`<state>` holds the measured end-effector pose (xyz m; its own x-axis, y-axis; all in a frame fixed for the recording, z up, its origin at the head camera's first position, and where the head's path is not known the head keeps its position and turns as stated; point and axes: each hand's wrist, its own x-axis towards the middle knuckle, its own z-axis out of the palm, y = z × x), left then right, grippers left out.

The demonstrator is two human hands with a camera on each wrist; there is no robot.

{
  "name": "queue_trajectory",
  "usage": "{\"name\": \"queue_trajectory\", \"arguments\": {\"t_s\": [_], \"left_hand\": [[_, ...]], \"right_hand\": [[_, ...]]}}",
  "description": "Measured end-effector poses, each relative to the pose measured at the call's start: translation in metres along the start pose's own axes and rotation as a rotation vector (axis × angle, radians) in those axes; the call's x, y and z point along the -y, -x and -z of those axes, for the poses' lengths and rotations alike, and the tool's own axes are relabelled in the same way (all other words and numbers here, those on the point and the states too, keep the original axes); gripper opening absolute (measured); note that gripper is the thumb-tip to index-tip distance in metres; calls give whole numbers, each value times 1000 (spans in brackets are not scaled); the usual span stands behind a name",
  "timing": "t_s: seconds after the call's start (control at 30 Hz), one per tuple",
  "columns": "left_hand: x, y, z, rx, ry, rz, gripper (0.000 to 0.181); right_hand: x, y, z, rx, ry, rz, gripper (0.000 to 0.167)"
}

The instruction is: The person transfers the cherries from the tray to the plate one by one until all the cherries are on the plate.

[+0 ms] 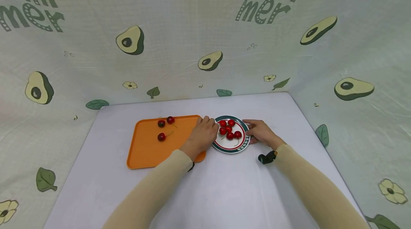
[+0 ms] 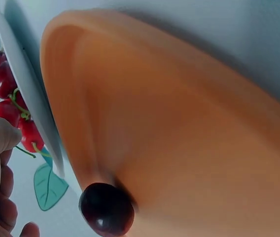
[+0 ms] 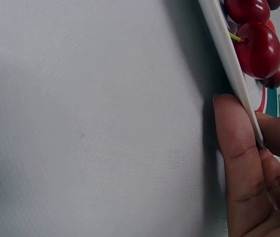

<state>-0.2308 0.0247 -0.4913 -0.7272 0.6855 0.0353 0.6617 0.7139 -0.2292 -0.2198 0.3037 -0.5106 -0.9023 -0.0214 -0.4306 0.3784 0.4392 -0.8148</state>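
In the head view, a round white plate [image 1: 232,149] with a green and red patterned rim bears several red cherries [image 1: 230,135], some with stems. My right hand [image 1: 261,132] pinches the plate's right rim, with digits above and below it in the right wrist view. My left hand [image 1: 203,132] is over the plate's left edge, beside the cherries. In the left wrist view its thumb [image 2: 2,132] lies close to red cherries [image 2: 6,112], and its other fingers curve loosely below. Whether the thumb touches a cherry, I cannot tell.
An orange tray [image 1: 144,150] lies left of the plate, partly under the left forearm. Three dark cherries are on it: one at the back rim [image 1: 170,120], another beside it [image 1: 161,123], and a third nearer the middle [image 1: 161,137]. A white cloth [image 1: 224,193] covers the table.
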Motion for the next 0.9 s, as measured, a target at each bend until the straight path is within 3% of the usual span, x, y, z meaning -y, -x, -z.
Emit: {"name": "queue_trajectory", "arguments": {"t_s": [0.23,0.47,0.67,0.9], "left_hand": [[-2,-4,-3,4,-25,16,42],[2,-8,-2,29,-44,58,34],[0,-9,-2,67,-44,51,44],[-7,-12,-3,54,-37,38,43]], "right_hand": [[1,0,0,-2,-4,3,66],[1,0,0,4,-18,0,66],[0,0,0,5,-23,-2,66],[0,1,0,8,-29,1,66]]}}
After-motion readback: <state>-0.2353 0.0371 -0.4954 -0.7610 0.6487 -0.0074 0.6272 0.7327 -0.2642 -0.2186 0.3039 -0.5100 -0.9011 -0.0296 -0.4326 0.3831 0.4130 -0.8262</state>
